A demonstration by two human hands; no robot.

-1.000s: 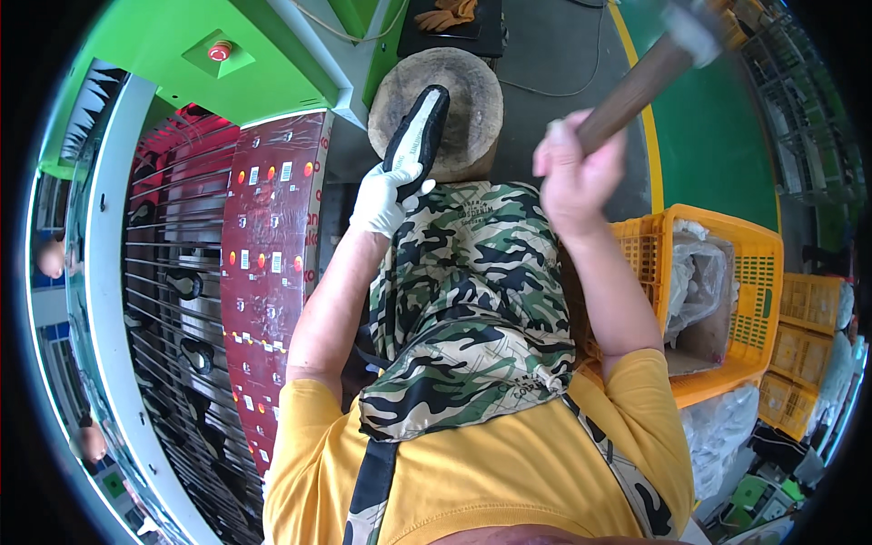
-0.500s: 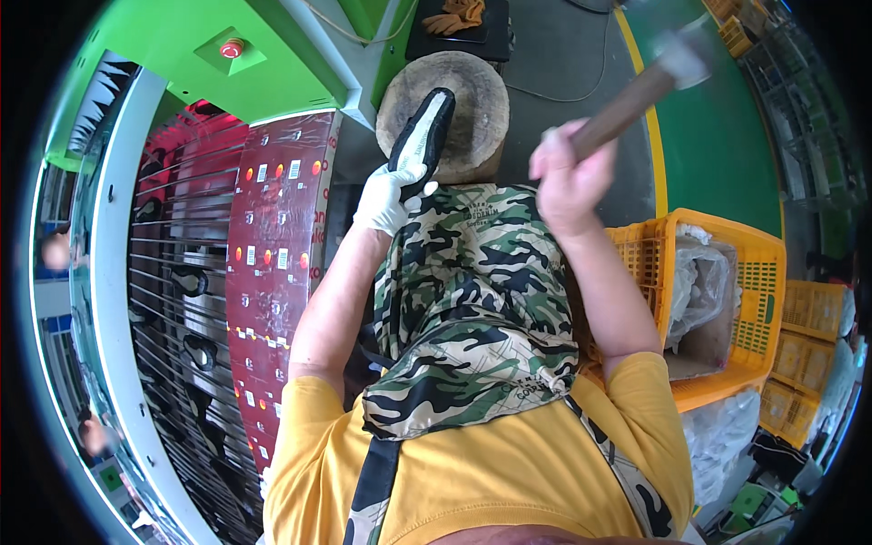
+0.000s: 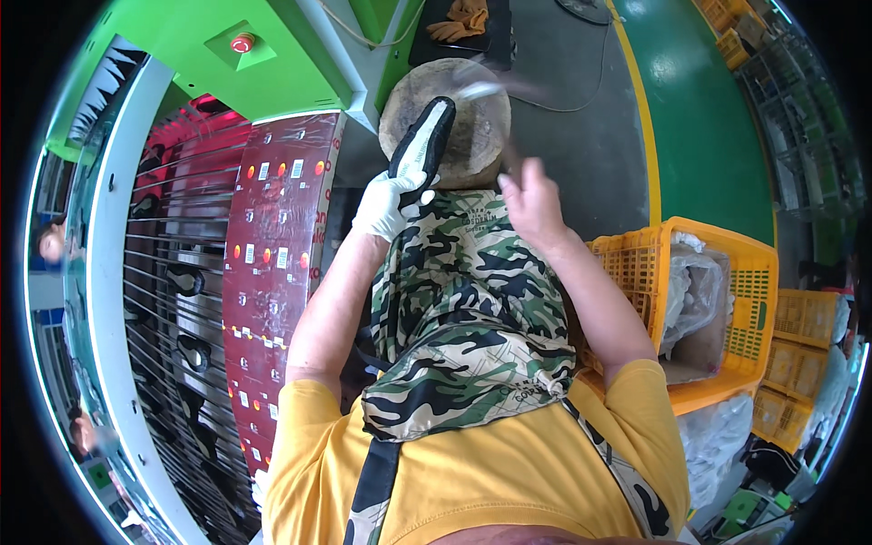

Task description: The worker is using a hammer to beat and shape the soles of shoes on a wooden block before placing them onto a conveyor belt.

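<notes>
My left hand (image 3: pixel 383 205), in a white glove, is closed round one end of a black shoe upper (image 3: pixel 424 141). The shoe's long whitish bottom faces up, and its far end lies over a round wooden block (image 3: pixel 476 136). My bare right hand (image 3: pixel 536 204) grips a hammer (image 3: pixel 480 90) by its handle. Motion smears the hammer, whose light-coloured head hangs over the block, just right of the shoe's tip. Whether the head touches anything, I cannot tell.
Brown gloves (image 3: pixel 461 20) lie on a black surface beyond the block. Left are a green machine (image 3: pixel 195 41) with a red button, a maroon panel (image 3: pixel 282 209) and a rack (image 3: pixel 173 318) holding black shoes. A yellow crate (image 3: pixel 668 300) with plastic bags stands by my right arm.
My right hand has swung the hammer down and to the left, from the raised right side to over the block. The left hand and the shoe stay nearly in place.
</notes>
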